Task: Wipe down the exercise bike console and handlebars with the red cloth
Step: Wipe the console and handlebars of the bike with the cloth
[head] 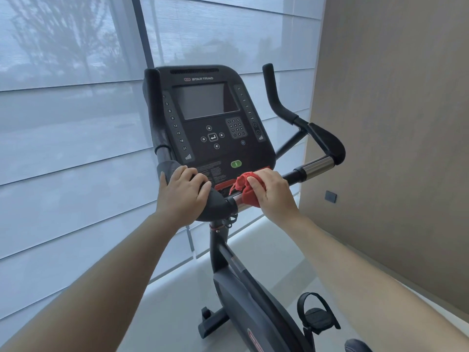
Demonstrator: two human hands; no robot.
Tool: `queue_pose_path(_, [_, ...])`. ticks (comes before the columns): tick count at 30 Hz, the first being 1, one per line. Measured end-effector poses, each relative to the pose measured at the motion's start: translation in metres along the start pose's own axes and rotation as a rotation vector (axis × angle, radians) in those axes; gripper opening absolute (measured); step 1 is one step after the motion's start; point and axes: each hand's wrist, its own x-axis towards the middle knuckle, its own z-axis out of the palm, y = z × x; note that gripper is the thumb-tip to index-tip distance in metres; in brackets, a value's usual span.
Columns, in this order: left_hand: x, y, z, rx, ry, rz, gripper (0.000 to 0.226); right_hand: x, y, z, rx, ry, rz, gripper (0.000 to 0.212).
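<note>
The black exercise bike console (210, 118) stands in the middle of the head view, its dark screen facing me. The handlebars (314, 167) run across below it, with upright horns at left and right. My left hand (184, 193) grips the padded left part of the bar, fingers curled over it. My right hand (272, 191) holds the bunched red cloth (242, 185) wrapped on the chrome section of the bar just below the console. Part of the cloth is hidden under my fingers.
A large window with pale blinds (76, 123) fills the left and back. A beige wall (393, 123) with a small dark switch plate (330, 196) stands close on the right. Below are the bike frame (241, 288) and a strapped pedal (318, 316) over a light floor.
</note>
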Motion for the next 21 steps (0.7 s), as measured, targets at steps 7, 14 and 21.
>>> queue_pose_path(7, [0.012, 0.031, 0.001, -0.114, 0.069, -0.046, 0.034, 0.013, 0.043, -0.052, 0.062, 0.149, 0.189, 0.03])
queue_pose_path(14, [0.034, 0.049, 0.009, -0.089, 0.067, 0.02, 0.034, 0.054, 0.09, -0.099, -0.096, 0.253, 0.174, 0.041])
queue_pose_path(21, [0.041, 0.043, 0.014, -0.106, 0.061, -0.037, 0.043, 0.059, 0.123, -0.067, -0.255, -0.032, 0.201, 0.034])
